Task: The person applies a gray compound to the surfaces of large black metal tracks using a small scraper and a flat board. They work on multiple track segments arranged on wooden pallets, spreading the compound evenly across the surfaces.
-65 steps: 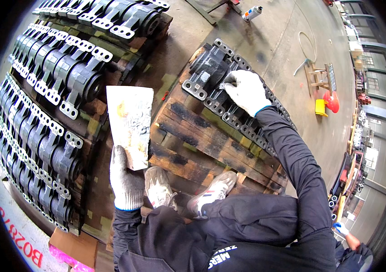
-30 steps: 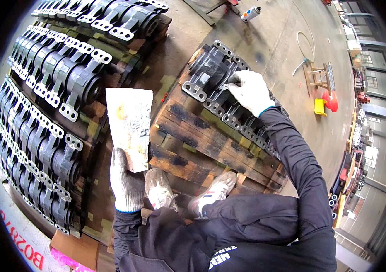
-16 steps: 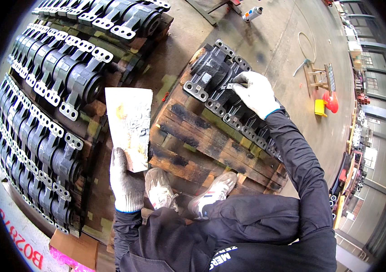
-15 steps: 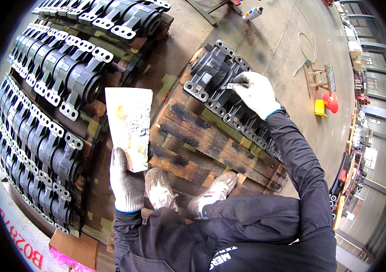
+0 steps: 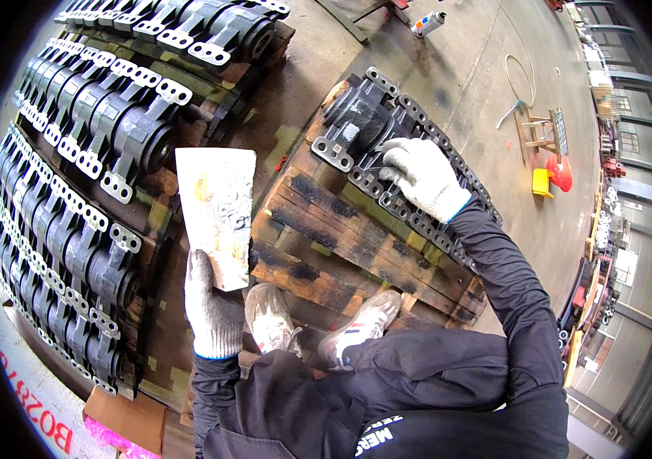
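Observation:
My left hand (image 5: 215, 317), in a white knit glove, grips the lower end of a pale flat board (image 5: 211, 172). Grey putty (image 5: 239, 205) is smeared on the board's right half, with a rusty-yellow stain to its left. My right hand (image 5: 424, 180), also gloved, is closed with fingers curled over the row of black cast roller parts (image 5: 356, 122). The small flat metal blade seen in it a moment earlier is now mostly hidden by the fingers. These parts have light-edged flanges with holes and lie on a wooden pallet (image 5: 318, 222).
More black roller parts (image 5: 131, 138) stand in stacked rows on pallets at left. A spray can (image 5: 428, 24) is on the floor at the far side. A wooden stool (image 5: 539, 131), a yellow object (image 5: 541, 182) and a red helmet-like object (image 5: 560, 173) are at right. My shoes (image 5: 271, 310) are beside the pallet.
My right hand has turned and moved slightly left and nearer along the roller parts, and its blade has gone mostly out of sight. The left hand and board have hardly moved.

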